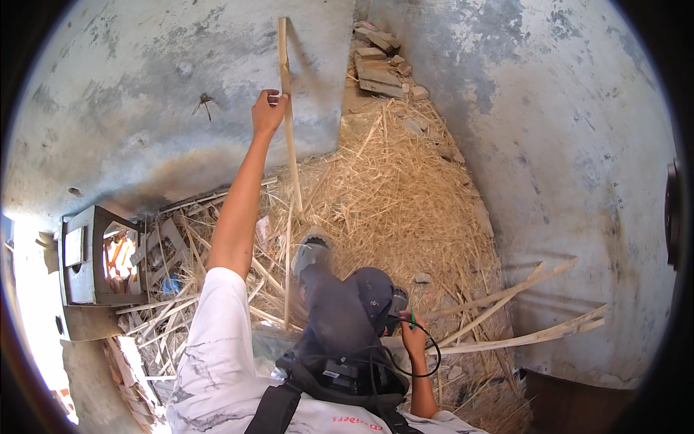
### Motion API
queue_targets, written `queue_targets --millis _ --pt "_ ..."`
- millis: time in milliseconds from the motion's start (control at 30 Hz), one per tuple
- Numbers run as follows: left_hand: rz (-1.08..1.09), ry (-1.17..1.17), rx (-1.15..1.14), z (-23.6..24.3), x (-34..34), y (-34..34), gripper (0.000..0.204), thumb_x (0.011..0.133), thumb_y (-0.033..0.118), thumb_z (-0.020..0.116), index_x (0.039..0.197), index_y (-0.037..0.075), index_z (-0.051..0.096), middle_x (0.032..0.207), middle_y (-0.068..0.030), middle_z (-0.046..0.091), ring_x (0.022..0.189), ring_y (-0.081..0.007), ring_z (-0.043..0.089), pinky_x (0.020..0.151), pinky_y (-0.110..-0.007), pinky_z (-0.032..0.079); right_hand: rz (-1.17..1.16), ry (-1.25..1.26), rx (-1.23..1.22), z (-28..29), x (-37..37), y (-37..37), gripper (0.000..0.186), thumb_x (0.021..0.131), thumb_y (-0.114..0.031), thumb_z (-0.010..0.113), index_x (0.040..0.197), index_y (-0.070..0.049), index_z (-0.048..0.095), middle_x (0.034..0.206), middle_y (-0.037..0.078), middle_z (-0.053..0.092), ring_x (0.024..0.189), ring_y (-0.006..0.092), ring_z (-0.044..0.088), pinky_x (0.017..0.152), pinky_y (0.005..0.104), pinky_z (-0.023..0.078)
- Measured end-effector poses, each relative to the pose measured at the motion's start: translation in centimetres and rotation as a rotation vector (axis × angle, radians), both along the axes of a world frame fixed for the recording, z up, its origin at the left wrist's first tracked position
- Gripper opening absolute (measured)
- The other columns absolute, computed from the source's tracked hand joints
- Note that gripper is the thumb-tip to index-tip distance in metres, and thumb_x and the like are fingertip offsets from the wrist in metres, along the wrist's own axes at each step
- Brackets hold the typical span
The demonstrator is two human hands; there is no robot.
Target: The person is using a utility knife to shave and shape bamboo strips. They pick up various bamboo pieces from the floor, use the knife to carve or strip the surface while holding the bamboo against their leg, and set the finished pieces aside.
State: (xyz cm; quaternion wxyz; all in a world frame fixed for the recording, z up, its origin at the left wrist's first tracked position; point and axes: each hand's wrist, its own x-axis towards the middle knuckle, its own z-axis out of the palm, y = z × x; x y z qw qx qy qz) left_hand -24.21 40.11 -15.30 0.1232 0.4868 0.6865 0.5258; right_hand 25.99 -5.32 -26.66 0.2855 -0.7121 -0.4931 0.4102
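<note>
My left arm reaches far forward, and my left hand (269, 110) is closed round a long, pale wooden strip (292, 148). The strip stands nearly upright; its top end is near the wall and its lower end comes down at the straw. Close to my body on the right, my right hand (413, 336) is curled shut. A small green piece (413, 317) shows at its fingers, too little of it visible to name. A black cable (436, 347) loops beside that hand.
Loose straw (405, 188) covers much of the floor around my shoe (312, 242). Several long strips (520, 334) lean toward the right wall. Broken sticks (170, 318) lie at left by a wooden box-like frame (87, 257). Bricks (379, 72) are piled in the far corner.
</note>
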Motion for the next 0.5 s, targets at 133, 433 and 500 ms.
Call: queue_targets --millis 133,433,500 --pt "0.023 -0.151 0.07 -3.8 -2.1 -3.7 0.05 0.097 0.04 0.072 0.121 -0.002 0.064 0.107 -0.0186 0.073 0.1 -0.0277 0.07 0.09 -0.037 0.055 -0.018 0.0 -0.025 0.6 -0.2 -0.4 0.018 0.097 -0.011 0.067 0.111 -0.002 0.073 0.101 0.012 0.074 0.094 0.0238 0.069 0.084 0.0376 0.053" --pt "-0.051 0.257 -1.304 -36.6 -8.1 -40.8 0.112 0.084 0.061 0.075 0.165 0.005 0.022 0.167 -0.0353 0.02 0.155 -0.0498 0.024 0.123 -0.056 0.032 0.098 0.017 0.067 -1.5 0.2 0.0 0.018 0.093 -0.006 0.068 0.11 -0.002 0.072 0.094 0.013 0.074 0.087 0.0215 0.071 0.079 0.0359 0.055" --pt "0.146 -0.023 -1.532 -35.5 -1.9 -45.4 0.127 0.078 0.056 0.084 0.167 0.005 0.01 0.172 -0.0281 -0.002 0.157 -0.0499 0.015 0.12 -0.068 0.028 0.052 -0.079 0.017 -1.3 1.4 -1.4 0.019 0.093 -0.005 0.067 0.111 -0.002 0.072 0.095 0.012 0.074 0.087 0.0216 0.071 0.08 0.036 0.055"
